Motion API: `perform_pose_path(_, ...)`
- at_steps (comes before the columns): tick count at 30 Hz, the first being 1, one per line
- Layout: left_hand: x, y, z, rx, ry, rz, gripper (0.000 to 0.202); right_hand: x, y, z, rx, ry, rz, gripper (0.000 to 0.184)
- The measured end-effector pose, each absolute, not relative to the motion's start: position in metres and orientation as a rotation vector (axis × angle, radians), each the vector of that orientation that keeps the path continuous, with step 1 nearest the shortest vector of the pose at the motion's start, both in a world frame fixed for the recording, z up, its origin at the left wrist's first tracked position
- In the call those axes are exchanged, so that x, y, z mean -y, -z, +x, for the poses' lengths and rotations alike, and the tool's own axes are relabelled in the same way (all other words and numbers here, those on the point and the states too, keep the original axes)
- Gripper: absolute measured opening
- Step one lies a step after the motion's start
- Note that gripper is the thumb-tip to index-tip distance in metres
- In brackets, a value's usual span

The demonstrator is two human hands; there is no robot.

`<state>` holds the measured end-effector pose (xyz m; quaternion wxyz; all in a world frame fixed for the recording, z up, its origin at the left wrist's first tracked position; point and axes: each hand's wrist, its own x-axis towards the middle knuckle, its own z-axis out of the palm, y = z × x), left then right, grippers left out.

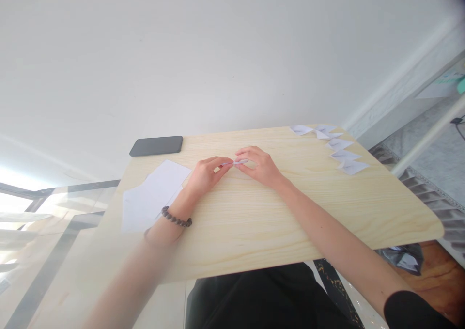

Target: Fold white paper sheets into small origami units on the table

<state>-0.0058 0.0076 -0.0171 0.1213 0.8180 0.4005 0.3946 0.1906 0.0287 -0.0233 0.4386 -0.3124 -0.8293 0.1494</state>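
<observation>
**Both our hands pinching one little folded paper**

We've got our left hand closed on the left end of the folded paper, thumb on the near side, fingers on the far side. Our right hand has its other end between thumb and fingertips, with the upper fingers arched loosely. The paper sits right between the two hands, around the middle of the table, seen almost edge-on, so we can't make out its folds.

On our left wrist there's a dark beaded bracelet. Just left of that we have some white sheets, overlapping, partly behind our forearm. Past them, at the far left corner, lies a dark phone-like slab.

Over on the far right we've got a bunch of pointy white folded pieces running in a bent line along the table edge. A plain pale wall stands behind it all. On the near side, we see black clothing below the table edge, and a dark bag down on the right.
</observation>
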Motion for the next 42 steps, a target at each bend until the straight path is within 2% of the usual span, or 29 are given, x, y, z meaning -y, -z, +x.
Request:
perform_pose_path(5,-0.0079,0.0186,-0.0058,-1.193,-1.162,2.408,0.022,-0.0291,0.0225,0.1898,2.109,-0.269,-0.764,0.013)
perform_pose_path(9,-0.0111,0.021,-0.0068,-1.141,-1.241,2.504,0.017,-0.0274,0.0209,0.1891,2.128,-0.237,-0.747,0.014)
perform_pose_path(17,-0.0114,0.0178,-0.0063,-1.145,-1.184,2.643,0.012,-0.0246,0.0203,0.1876,2.191,-0.171,-0.733,0.016)
perform_pose_path(26,-0.009,0.0158,-0.0034,-1.188,-1.209,2.655,0.01,-0.0224,0.0182,0.1853,2.232,-0.189,-0.769,0.019)
perform_pose_path(35,-0.0126,0.0217,-0.0055,-1.164,-1.198,2.533,0.012,-0.026,0.0228,0.1877,2.166,-0.31,-0.813,0.014)
perform_pose_path(42,-0.0109,0.0202,-0.0052,-1.138,-1.193,2.545,0.009,-0.0219,0.0217,0.1855,2.212,-0.265,-0.81,0.011)
